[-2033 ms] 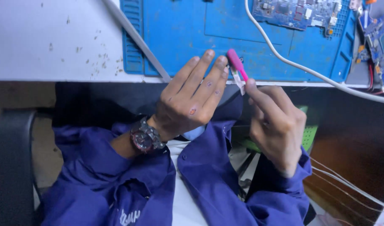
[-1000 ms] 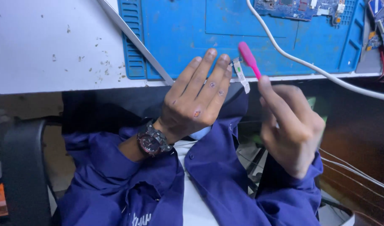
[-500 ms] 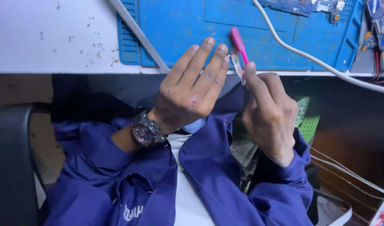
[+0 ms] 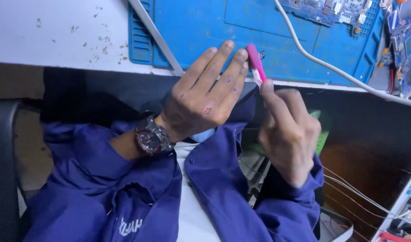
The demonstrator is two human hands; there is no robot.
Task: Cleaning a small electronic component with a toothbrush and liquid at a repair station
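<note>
Right hand (image 4: pixel 288 130): clamped on slim pink plastic-handled tool (image 4: pixel 255 62), tip up | Left hand (image 4: pixel 203 96): fingers spread, empty, just beside tool | Blue silicone work mat (image 4: pixel 299 49): on counter (image 4: pixel 48 36) beyond both hands

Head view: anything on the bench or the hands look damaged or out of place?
Yes. The left hand has several small reddish sores on the back and fingers. Brown specks litter the white bench top. The right hand holds a pink tool at the left fingertips.
</note>
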